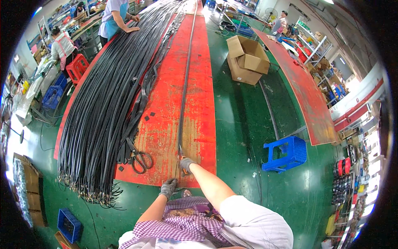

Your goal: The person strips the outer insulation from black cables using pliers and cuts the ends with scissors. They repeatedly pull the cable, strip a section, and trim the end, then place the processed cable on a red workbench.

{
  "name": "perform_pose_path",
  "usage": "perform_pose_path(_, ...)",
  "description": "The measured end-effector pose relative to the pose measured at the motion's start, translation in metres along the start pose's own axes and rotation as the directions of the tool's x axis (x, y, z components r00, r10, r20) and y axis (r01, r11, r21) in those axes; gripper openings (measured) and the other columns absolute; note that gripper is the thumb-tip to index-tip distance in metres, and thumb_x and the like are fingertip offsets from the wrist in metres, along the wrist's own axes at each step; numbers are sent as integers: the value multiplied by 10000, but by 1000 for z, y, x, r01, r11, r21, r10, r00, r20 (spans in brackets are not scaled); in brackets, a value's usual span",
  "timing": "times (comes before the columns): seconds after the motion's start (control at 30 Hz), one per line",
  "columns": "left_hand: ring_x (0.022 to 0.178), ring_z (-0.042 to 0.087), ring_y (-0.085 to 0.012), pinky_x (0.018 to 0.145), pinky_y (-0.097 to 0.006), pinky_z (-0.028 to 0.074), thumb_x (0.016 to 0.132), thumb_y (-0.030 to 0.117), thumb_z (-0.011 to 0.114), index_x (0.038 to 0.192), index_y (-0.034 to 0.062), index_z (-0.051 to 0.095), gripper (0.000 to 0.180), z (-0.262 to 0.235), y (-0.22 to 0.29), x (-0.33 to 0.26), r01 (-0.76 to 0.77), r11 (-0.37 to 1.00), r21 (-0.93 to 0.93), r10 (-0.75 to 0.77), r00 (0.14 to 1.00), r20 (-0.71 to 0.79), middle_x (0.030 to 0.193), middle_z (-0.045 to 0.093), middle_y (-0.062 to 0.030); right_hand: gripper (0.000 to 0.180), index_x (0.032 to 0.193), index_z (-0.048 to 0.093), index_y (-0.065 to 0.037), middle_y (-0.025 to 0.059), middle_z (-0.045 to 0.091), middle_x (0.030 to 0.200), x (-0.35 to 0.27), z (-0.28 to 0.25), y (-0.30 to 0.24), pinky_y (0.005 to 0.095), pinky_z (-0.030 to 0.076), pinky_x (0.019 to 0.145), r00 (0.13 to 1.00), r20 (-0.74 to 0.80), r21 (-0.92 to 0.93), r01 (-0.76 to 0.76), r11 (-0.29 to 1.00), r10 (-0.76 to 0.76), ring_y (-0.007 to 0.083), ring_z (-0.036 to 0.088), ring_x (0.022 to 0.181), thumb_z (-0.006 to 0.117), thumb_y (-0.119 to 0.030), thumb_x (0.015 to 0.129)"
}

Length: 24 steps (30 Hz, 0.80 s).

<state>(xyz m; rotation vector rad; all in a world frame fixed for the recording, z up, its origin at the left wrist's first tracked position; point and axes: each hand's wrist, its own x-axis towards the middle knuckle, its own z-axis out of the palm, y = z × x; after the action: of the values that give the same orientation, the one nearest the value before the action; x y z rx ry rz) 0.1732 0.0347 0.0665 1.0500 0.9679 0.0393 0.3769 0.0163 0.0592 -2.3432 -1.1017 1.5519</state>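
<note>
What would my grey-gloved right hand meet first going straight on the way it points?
Likely the long black strip on the worn red tabletop, just beyond the orange-handled scissors the right hand holds; depth is unclear.

The scuffed red table bears scissors, a dark strip and massed black strands, possibly cables.

The left hand, in a grey glove, lies at the near edge of the surface, its fingers pointing forward and bent; what they press on is hard to make out. The bare left forearm slants up and rightward to it. The right hand, also gloved in grey, reaches farther in from that edge, its fingers curled into a grip. The bare right forearm slants up and leftward from a white sleeve.
</note>
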Motion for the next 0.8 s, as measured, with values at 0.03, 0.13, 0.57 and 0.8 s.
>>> perform_pose_path(0.03, 718, 538, -129, 649, -253, 449, 793, 104, 548, 973, 18, 565, 200, -1, 0, 2, -19, 999, 47, 20, 1000, 0, 836, 584, -35, 284, 856, 571, -28, 177, 575, 792, -3, -3, -2, 427, 466, 587, 999, 31, -47, 26, 999, -24, 306, 566, 676, 431, -264, 783)
perform_pose_path(0.13, 733, 538, -127, 665, -250, 447, 789, 109, 553, 964, 15, 570, 199, -1, 2, 3, 16, 1000, -9, -16, 1000, 0, 849, 585, -35, 104, 845, 527, -52, 167, 535, 717, -25, -11, -13, 448, 492, 505, 984, 69, 381, -179, 907, 165, 292, 549, 590, 464, -87, 770)
perform_pose_path(0.57, 787, 566, -161, 702, -264, 440, 798, 290, 524, 1010, 30, 559, 337, -5, 4, -1, -50, 990, 130, 46, 998, 40, 906, 601, -94, 276, 862, 588, -8, 170, 600, 832, -43, -18, -27, 375, 477, 597, 945, -131, 585, -171, 793, 301, 276, 598, 714, 411, -200, 776)
perform_pose_path(0.8, 724, 583, -148, 641, -278, 464, 793, 299, 533, 987, 21, 567, 341, -2, 5, -6, -90, 920, 382, 116, 992, -46, 824, 615, -83, 199, 820, 574, -13, 173, 582, 745, -36, -9, -16, 428, 487, 561, 950, -79, 523, -217, 824, 301, 287, 592, 658, 473, -142, 707)
